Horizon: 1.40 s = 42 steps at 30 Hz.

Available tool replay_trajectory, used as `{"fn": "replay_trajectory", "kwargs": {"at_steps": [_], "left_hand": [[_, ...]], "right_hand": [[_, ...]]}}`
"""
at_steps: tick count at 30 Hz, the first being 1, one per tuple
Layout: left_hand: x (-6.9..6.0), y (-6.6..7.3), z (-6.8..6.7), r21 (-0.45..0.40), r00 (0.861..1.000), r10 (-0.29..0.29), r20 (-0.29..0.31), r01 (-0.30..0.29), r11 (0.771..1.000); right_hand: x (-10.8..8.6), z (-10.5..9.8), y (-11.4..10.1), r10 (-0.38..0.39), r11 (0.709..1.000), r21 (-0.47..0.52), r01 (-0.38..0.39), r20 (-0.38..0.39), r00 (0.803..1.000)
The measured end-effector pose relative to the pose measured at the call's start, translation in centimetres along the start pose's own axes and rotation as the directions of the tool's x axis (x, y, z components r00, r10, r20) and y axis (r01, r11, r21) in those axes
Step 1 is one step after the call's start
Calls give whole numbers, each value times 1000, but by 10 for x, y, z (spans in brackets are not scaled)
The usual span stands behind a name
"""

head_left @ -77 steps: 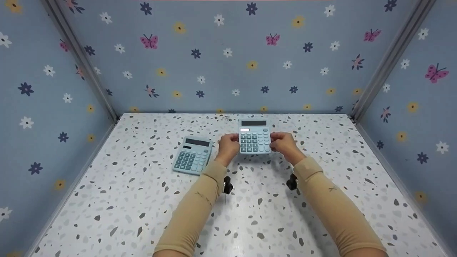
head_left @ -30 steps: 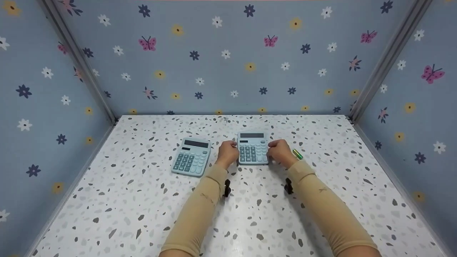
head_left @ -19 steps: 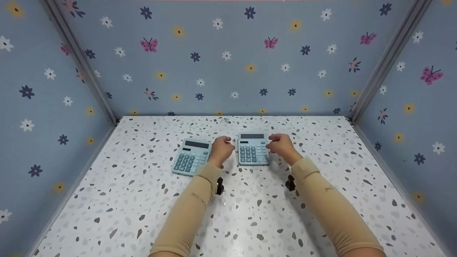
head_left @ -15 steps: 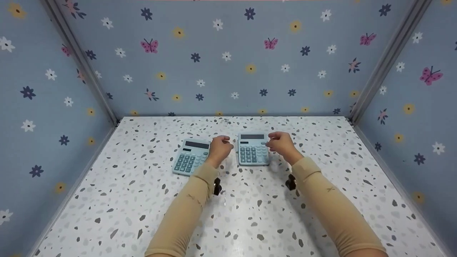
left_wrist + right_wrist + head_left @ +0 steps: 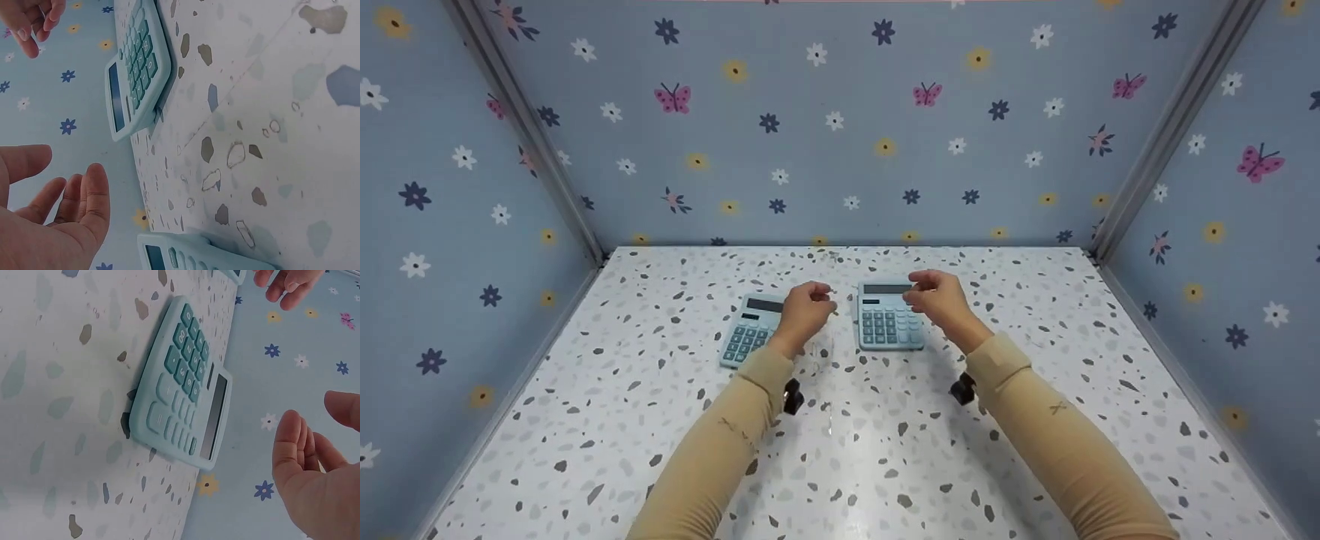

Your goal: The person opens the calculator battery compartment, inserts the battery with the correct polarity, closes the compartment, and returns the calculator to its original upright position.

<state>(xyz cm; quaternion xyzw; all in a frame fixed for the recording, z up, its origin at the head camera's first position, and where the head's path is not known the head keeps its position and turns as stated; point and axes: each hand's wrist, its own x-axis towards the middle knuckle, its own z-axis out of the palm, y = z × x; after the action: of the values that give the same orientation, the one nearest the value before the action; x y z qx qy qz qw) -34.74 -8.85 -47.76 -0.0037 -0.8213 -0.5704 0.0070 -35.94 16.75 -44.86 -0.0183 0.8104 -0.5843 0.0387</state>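
Two pale blue calculators lie on the speckled tabletop, screens toward the back wall. The left calculator point(image 5: 745, 342) is slightly turned, its right part hidden by my left hand point(image 5: 804, 315). My right hand point(image 5: 945, 304) hovers over the upper right corner of the other calculator point(image 5: 880, 328), covering part of its screen. In the left wrist view my left hand point(image 5: 62, 230) has thumb and fingers apart, with nothing between them. The right wrist view has my right hand point(image 5: 315, 478) likewise loosely bent and bare, apart from the nearby calculator point(image 5: 174, 388).
Blue flowered panels point(image 5: 840, 150) enclose the white speckled table point(image 5: 840, 465) at the back and both sides. Grey metal posts point(image 5: 536, 150) stand at the back corners. A small black device point(image 5: 793, 396) sits at each wrist.
Both hands held the right-hand calculator, lowered it flat and let go. The left hand moved left over the other calculator; the right hand lifted. A small green cylinder beside the right hand is no longer visible.
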Motion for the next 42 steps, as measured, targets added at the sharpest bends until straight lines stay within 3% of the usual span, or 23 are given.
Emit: {"fn": "replay_trajectory", "kwargs": {"at_steps": [16, 29, 37, 42], "left_hand": [[-8, -10, -30, -13, 1000, -26, 15, 26, 1000], [-13, -22, -64, -19, 999, -43, 24, 43, 999], [-13, -26, -84, 16, 996, -92, 5, 92, 996], [-15, -34, -98, 9, 997, -79, 12, 79, 997]], "right_hand": [[-16, 27, -9, -51, 997, 55, 48, 53, 997], [-26, 59, -6, -84, 995, 73, 75, 133, 988], [-33, 80, -5, -75, 994, 94, 60, 166, 983], [-36, 92, -1, -60, 994, 98, 41, 199, 978]]}}
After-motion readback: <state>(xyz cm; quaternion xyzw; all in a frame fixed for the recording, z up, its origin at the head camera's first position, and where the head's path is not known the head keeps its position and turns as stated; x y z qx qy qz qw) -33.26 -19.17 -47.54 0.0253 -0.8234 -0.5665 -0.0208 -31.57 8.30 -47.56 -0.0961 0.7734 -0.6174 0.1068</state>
